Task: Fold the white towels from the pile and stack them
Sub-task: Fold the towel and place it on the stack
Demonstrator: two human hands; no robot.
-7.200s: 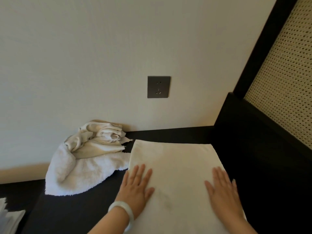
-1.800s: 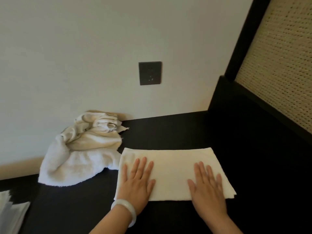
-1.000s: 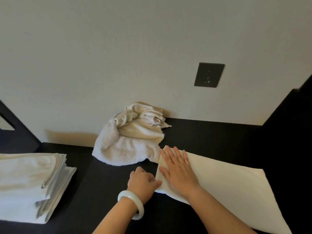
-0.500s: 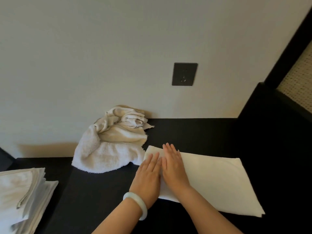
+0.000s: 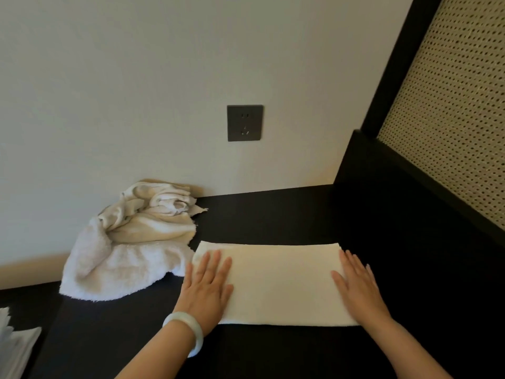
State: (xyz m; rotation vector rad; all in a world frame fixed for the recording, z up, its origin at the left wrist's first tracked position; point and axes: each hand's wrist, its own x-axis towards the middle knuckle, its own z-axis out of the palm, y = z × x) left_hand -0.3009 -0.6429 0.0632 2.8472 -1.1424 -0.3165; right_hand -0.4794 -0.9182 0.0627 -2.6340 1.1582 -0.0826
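While left hand [image 5: 206, 285] and right hand [image 5: 358, 285] lie flat, open-fingered, on folded towel [image 5: 281, 280], best smooth outward, edges squared.

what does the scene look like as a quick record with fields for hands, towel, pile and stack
folded towel: long rectangle lying on the dark tabletop
left hand: flat on its left end
right hand: flat on its right end
pile: crumpled against the wall, left of the towel
stack: only a corner shows, at the left edge
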